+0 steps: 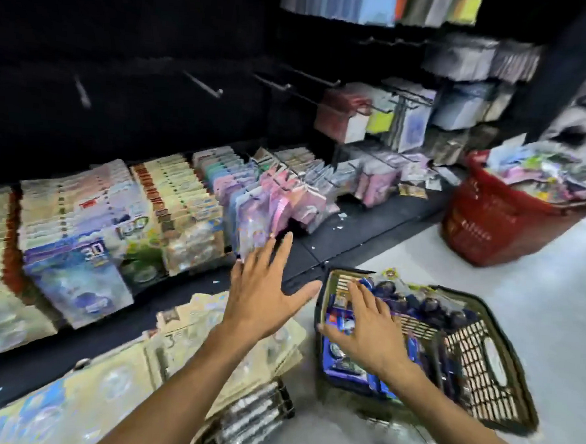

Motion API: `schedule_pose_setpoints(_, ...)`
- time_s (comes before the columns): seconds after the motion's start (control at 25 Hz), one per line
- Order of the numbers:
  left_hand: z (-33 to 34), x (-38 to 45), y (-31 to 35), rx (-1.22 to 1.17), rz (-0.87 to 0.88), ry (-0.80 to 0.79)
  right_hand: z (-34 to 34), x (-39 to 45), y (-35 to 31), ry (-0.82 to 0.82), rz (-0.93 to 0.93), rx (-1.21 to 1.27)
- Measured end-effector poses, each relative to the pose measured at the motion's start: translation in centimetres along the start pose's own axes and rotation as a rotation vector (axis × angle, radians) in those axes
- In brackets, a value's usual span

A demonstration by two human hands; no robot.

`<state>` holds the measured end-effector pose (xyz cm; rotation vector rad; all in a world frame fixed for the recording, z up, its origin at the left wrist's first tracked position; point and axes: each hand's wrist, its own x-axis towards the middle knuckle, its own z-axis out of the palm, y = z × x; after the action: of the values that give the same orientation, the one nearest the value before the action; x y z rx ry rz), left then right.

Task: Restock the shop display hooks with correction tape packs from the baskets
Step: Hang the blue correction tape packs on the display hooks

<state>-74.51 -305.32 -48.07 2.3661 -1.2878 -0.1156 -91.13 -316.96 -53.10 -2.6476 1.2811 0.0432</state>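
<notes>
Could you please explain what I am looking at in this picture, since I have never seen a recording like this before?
There is no machine here: a person wears a camera on the head, so this single picture looks forward and down at their own two bare hands. They face a low shop display where rows of carded packs hang close together, with several bare hooks higher up on the dark wall. The left hand is spread open, fingertips near the pink packs, and holds nothing. The right hand lies flat, fingers straight, on blue packs inside a dark basket on the floor; no grip has closed on anything. A red basket full of mixed packs stands farther back, and more pale packs lie loose in front. The picture is blurred, so labels cannot be read.
</notes>
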Motion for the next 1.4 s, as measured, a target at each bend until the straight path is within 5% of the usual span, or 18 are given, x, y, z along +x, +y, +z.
schedule_pose_setpoints(0.28, 12.2, 2.2, 4.7, 0.137, 0.205, -0.286, 11.2, 0.9, 14.4, -0.319, 0.389, 0.446)
schedule_pose_setpoints(0.56, 20.7, 2.0, 3.0, 0.163, 0.331, -0.565, 15.0, 4.9, 18.0, -0.326, 0.539, 0.565)
schedule_pose_setpoints(0.72, 22.6, 1.2, 1.4, 0.282, 0.432, -0.503, 15.5, 6.7, 17.8, -0.078, 0.529, 0.228)
schedule_pose_setpoints(0.96, 24.2, 1.0, 0.7, 0.311, 0.434, -0.564, 17.8, 7.7, 17.7, -0.518, 0.588, 0.074)
schedule_pose_setpoints(1.4, 24.2, 0.6, 0.6, 0.285, 0.449, -0.436, 18.3, 8.0, 17.6, -0.537, 0.670, 0.112)
